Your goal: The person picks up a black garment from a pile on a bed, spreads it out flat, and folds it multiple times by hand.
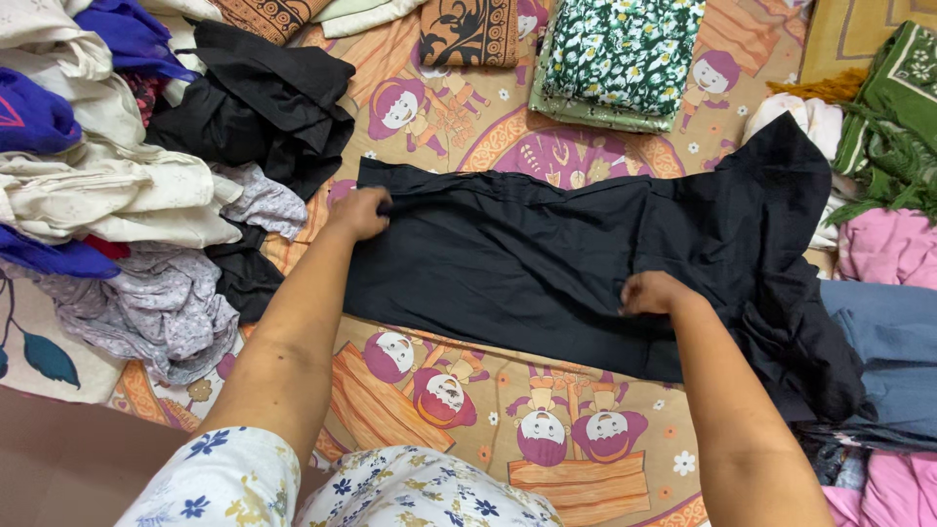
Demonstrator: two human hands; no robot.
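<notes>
At the bottom of the view, closest to the camera, sits the person's lap in a white garment with blue and yellow flowers [390,493]. Both bare forearms reach forward from it over an orange bedsheet [508,390] printed with cartoon children.

The right hand [652,293] rests knuckles up on the near edge of a black garment [547,263], its fingers curled down into the cloth so that it seems to pinch a fold. The left hand [359,213] lies farther out, at the garment's left end, fingers closed around the cloth's edge there. The black garment is spread flat across the middle of the bedsheet, running from the left hand to a bunched, crumpled end at the right.

To the left, a heap of unfolded clothes [117,195] in cream, grey, blue and black lies just beside the garment. To the right are pink cloth [888,249] and blue cloth [893,342], the blue touching the garment's crumpled end.

Farthest away, beyond the garment, a folded green floral cloth [620,54] rests next to a folded brown patterned cloth [468,31].
</notes>
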